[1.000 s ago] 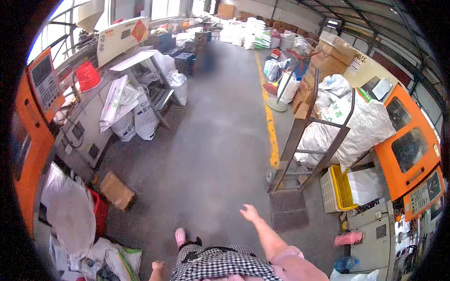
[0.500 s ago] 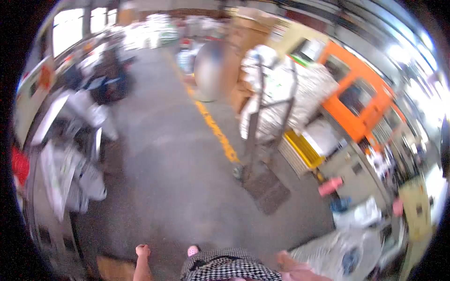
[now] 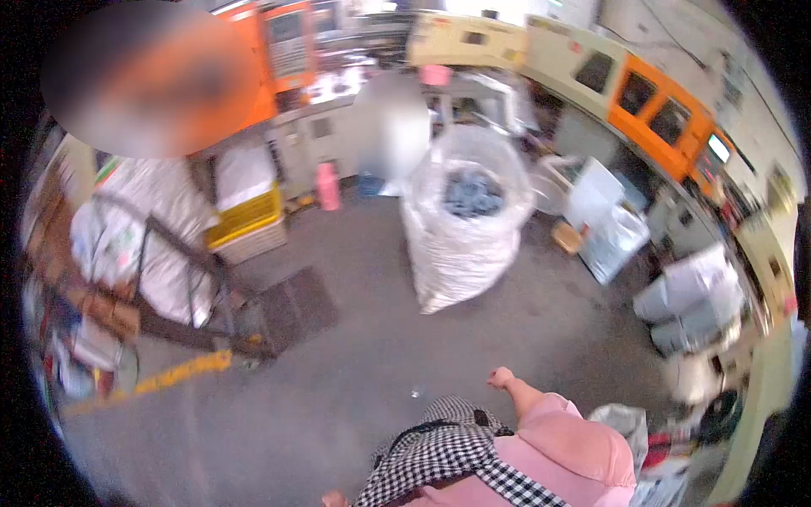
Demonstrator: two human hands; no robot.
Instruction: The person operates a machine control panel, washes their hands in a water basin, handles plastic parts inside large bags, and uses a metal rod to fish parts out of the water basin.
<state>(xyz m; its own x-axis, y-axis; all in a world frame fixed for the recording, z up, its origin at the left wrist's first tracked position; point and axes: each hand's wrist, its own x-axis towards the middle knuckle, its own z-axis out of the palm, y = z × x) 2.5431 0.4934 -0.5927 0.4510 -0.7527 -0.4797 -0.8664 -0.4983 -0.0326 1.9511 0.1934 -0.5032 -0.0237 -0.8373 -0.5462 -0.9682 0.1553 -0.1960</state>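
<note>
A bulging white woven sack (image 3: 467,258) stands open-mouthed on a grey concrete floor (image 3: 372,313), its sides creased, blue-grey pieces (image 3: 473,195) heaped inside.

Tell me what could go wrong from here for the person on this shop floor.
The hand truck has its base plate low on the floor, so someone might trip over it. The white sack stands open ahead of the right hand, with bluish pieces inside; a bump could tip it and spill them.
</note>
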